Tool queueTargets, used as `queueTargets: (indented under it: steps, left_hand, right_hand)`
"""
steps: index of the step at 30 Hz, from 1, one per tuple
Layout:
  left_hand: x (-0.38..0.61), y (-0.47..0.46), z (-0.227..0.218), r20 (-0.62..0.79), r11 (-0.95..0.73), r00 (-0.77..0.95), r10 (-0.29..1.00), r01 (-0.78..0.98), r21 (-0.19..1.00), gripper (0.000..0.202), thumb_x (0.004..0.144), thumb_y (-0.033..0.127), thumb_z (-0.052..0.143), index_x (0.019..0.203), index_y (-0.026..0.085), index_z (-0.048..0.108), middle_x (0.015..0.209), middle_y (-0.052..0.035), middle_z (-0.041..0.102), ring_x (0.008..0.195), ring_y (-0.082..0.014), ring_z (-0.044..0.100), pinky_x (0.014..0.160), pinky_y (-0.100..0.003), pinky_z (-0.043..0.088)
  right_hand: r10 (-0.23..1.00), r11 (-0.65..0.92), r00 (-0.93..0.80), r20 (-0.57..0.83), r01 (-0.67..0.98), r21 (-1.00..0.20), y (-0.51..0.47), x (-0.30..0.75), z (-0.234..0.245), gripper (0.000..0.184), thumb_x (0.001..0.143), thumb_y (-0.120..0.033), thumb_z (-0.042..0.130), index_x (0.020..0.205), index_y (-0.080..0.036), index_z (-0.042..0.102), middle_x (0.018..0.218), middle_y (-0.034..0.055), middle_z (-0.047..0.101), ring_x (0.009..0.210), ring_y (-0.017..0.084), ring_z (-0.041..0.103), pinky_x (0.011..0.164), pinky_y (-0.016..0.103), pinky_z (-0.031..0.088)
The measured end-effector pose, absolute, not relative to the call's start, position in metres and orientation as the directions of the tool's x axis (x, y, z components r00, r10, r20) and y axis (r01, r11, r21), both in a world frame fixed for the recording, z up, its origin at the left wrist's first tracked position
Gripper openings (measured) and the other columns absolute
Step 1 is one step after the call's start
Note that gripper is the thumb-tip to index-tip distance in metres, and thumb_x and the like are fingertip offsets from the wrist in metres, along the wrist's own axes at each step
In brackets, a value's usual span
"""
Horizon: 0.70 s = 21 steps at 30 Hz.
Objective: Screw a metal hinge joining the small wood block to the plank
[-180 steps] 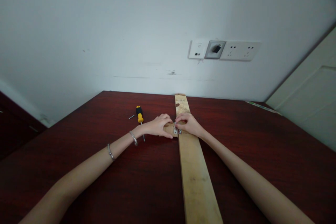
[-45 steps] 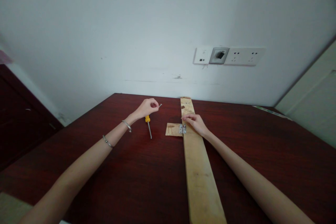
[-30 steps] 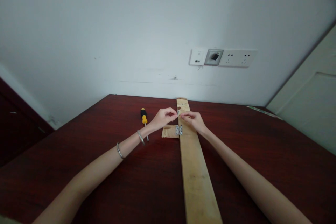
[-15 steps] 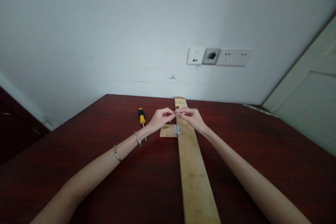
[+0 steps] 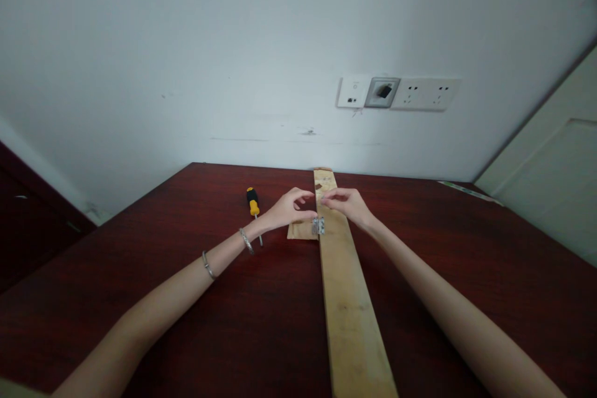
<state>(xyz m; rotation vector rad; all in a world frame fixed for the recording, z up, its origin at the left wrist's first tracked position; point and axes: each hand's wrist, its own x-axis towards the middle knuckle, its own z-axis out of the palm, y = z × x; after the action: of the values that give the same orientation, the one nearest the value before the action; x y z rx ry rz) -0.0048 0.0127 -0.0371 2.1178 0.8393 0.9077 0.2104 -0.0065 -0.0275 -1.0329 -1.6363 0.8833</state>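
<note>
A long wooden plank point(image 5: 347, 298) lies lengthwise on the dark red table. A small metal hinge point(image 5: 318, 226) sits where the plank meets a short wooden piece point(image 5: 302, 231) at its left. My left hand point(image 5: 290, 207) is open, thumb and fingers apart, with its thumb tip just above the hinge; it partly covers the short piece. Over the plank, beyond the hinge, my right hand point(image 5: 347, 204) pinches thumb against fingers; whatever is between them is too small to make out. A yellow and black screwdriver point(image 5: 253, 204) lies left of the left hand, its shaft partly behind the wrist.
The table point(image 5: 224, 323) meets a white wall point(image 5: 261, 62) at the back. Wall sockets point(image 5: 422, 93) are set above the table's right half. A thin pale strip point(image 5: 469, 193) lies by the back right edge, near a white panel point(image 5: 559, 180).
My fingertips were together over the plank's left edge. Now my left hand has opened, its thumb lowered towards the hinge, and my right hand has drawn slightly right, still pinched. The view has shifted slightly.
</note>
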Motion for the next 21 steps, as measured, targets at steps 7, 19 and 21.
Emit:
queueTargets:
  steps: [7, 19, 21]
  left_hand:
    - [-0.010, 0.007, -0.044, 0.062, -0.669, 0.757, 0.650, 0.532, 0.518, 0.116, 0.056, 0.062, 0.079, 0.147, 0.012, 0.029, 0.138, -0.0234, 0.042, 0.130, -0.0386, 0.038, 0.103, -0.048, 0.037]
    - [-0.006, 0.005, -0.047, 0.094, -0.779, 0.797, 0.596, 0.547, 0.307, 0.081, 0.061, 0.062, 0.076, 0.119, 0.009, 0.054, 0.119, -0.0168, 0.054, 0.109, -0.0316, 0.049, 0.095, -0.041, 0.041]
    - [-0.007, 0.006, -0.047, 0.088, -0.782, 0.798, 0.597, 0.554, 0.285, 0.076, 0.063, 0.063, 0.076, 0.114, 0.009, 0.057, 0.118, -0.0162, 0.054, 0.109, -0.0310, 0.049, 0.094, -0.040, 0.041]
  right_hand:
    - [0.924, 0.314, -0.310, 0.225, 0.277, -0.908, -0.003, 0.221, -0.034, 0.019, 0.061, -0.034, 0.076, 0.068, -0.016, 0.075, 0.070, 0.0032, 0.074, 0.064, 0.016, 0.067, 0.070, 0.031, 0.054]
    - [0.850, 0.468, -0.409, 0.332, 0.300, -0.831, -0.002, 0.210, -0.053, 0.013, 0.065, -0.036, 0.079, 0.071, -0.024, 0.077, 0.098, 0.0043, 0.071, 0.094, 0.021, 0.065, 0.089, 0.036, 0.049]
    - [0.845, 0.478, -0.417, 0.335, 0.310, -0.822, -0.001, 0.211, -0.057, 0.012, 0.065, -0.035, 0.079, 0.071, -0.024, 0.077, 0.100, 0.0047, 0.070, 0.096, 0.021, 0.064, 0.093, 0.038, 0.047]
